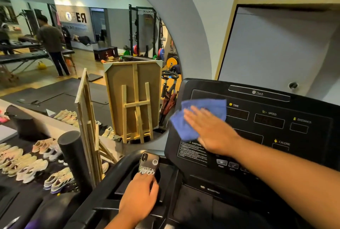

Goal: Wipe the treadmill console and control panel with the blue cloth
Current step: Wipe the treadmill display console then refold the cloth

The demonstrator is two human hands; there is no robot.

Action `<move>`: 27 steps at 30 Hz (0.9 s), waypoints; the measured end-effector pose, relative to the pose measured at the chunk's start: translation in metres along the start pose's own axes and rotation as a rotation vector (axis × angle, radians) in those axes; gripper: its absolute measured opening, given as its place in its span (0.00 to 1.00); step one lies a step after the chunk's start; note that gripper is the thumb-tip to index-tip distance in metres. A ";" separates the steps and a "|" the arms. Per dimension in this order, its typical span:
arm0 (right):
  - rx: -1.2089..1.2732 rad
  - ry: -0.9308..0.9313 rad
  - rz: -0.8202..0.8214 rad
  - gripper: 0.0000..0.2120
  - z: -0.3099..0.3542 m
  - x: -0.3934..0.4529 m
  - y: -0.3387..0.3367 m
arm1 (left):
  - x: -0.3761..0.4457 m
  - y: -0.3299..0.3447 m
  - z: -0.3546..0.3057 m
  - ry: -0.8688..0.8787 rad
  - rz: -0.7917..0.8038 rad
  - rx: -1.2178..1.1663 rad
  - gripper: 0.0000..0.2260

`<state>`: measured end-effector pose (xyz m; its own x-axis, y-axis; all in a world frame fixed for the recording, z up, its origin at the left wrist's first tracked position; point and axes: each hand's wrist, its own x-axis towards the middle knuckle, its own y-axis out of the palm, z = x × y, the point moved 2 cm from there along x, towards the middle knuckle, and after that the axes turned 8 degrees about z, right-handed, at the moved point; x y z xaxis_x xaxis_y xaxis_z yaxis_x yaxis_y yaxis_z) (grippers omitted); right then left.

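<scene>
The black treadmill console (272, 122) fills the right half of the view, with TIME, SPEED, DISTANCE and CALORIE windows and a caution label at its lower left. My right hand (211, 129) lies flat with fingers spread, pressing the blue cloth (185, 120) against the console's upper left area. The cloth sticks out past the fingertips to the left. My left hand (141, 197) rests lower down on the treadmill's left tray, its fingers on the bottom of a black phone (148, 164) standing in the cup holder.
A row of buttons (228, 164) runs under the caution label. Left of the treadmill stand a black foam roller (73, 157), wooden easels (136, 100) and several pairs of shoes (27, 164). A large round mirror reflects the gym, where a person (53, 44) stands.
</scene>
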<state>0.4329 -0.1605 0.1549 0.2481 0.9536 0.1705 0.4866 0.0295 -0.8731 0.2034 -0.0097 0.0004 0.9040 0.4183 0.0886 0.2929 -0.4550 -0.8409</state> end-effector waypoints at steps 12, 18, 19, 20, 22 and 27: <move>-0.011 -0.158 0.063 0.33 0.031 0.021 0.011 | 0.001 -0.002 -0.001 0.008 0.003 0.009 0.10; 0.172 0.198 -0.069 0.34 -0.043 0.057 -0.049 | 0.002 -0.003 -0.002 0.013 -0.006 0.003 0.11; 0.160 0.274 -0.095 0.33 -0.049 0.062 -0.054 | 0.002 -0.002 -0.002 0.009 -0.003 0.005 0.11; 0.130 0.312 -0.117 0.33 -0.047 0.065 -0.055 | 0.002 -0.001 -0.002 0.007 -0.003 0.004 0.11; 0.060 0.270 -0.135 0.34 -0.026 0.061 -0.041 | 0.001 -0.002 -0.003 0.004 -0.004 -0.001 0.11; 0.001 -0.114 0.012 0.34 0.046 0.018 0.014 | 0.000 -0.002 -0.005 -0.012 0.006 -0.011 0.11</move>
<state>0.4055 -0.1295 0.1247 0.1569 0.9818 0.1071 0.4837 0.0181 -0.8750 0.2041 -0.0126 0.0047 0.9018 0.4252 0.0774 0.2915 -0.4661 -0.8353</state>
